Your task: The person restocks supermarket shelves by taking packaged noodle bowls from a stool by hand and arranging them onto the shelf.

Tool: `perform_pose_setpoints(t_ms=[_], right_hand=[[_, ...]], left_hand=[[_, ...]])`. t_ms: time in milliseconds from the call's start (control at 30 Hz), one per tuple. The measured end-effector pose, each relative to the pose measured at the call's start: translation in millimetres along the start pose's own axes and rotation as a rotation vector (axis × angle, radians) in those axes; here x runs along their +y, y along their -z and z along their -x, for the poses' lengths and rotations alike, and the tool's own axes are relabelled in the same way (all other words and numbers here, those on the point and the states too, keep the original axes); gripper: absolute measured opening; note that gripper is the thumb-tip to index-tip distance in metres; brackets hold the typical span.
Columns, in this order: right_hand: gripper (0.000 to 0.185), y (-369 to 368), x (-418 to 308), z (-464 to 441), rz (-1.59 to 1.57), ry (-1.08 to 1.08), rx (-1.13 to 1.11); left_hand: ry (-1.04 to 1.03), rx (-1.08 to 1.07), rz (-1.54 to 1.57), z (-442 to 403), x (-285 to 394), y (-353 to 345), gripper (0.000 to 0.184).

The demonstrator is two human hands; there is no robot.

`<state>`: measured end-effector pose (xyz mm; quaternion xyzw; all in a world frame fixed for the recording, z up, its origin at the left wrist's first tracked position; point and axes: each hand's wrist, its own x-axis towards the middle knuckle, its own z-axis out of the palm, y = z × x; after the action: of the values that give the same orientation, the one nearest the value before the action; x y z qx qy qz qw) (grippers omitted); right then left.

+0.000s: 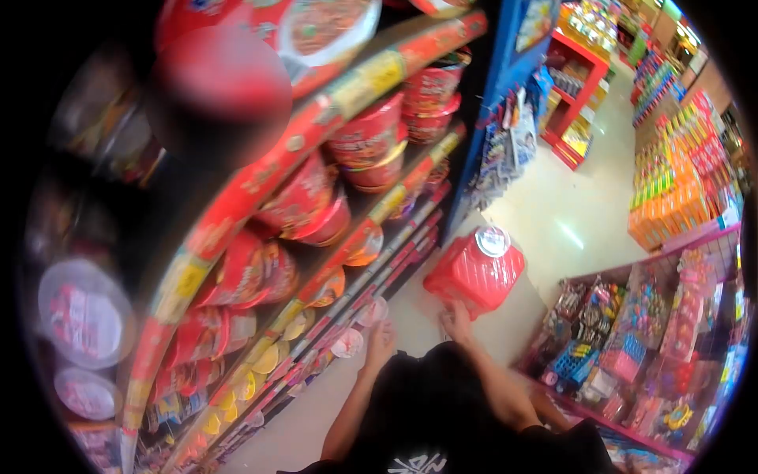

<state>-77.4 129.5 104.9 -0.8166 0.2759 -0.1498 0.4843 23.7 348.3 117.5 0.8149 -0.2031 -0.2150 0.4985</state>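
Note:
My right hand is at the near edge of a red plastic basket, its fingers closed at the rim. The basket is ribbed and slightly blurred, with a round white-lidded tub at its far end. My left hand is raised beside the lower shelves, fingers loosely bent and apart, with nothing visible in it. Just beyond its fingertips, a pale round lid shows at the shelf edge; whether they touch is unclear.
Tilted shelves on my left carry red noodle cups behind a curved red price strip. A pink-edged bin of small packaged goods stands on the right. Stacked orange boxes and a red rack line the tiled aisle.

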Motion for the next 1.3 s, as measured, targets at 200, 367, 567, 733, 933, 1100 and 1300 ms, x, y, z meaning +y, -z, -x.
perform_pose_setpoints(t_ms=[200, 367, 567, 733, 933, 1100, 1300], right_hand=[[0.039, 63.6, 153.4, 62.5, 0.197, -0.444, -0.185], [0.039, 92.2, 232.0, 38.5, 0.172, -0.549, -0.215], [0.04, 118.0, 273.5, -109.7, 0.328, -0.275, -0.031], [0.053, 133.8, 276.3, -237.0, 0.35, -0.28, 0.075], [0.063, 135.4, 307.2, -288.6, 0.319, -0.254, -0.104], [0.067, 132.8, 319.8, -252.5, 0.275, -0.081, -0.148], [0.07, 124.4, 291.8, -194.1, 0.168, -0.05, -0.2]], left_hand=[[0.146, -0.367, -0.039, 12.9, -37.8, -86.5, 0.03], [0.29, -0.397, -0.034, 3.9, -50.6, -132.1, 0.031], [0.426, -0.397, -0.087, -31.2, -61.2, -183.3, 0.031], [0.395, -0.389, -0.068, -73.2, -56.5, -223.6, 0.029], [0.449, -0.376, -0.042, -119.0, -39.8, -262.2, 0.029], [0.473, -0.384, -0.003, -155.7, -44.5, -288.3, 0.039], [0.523, -0.321, 0.017, -198.2, -71.5, -319.6, 0.064]])
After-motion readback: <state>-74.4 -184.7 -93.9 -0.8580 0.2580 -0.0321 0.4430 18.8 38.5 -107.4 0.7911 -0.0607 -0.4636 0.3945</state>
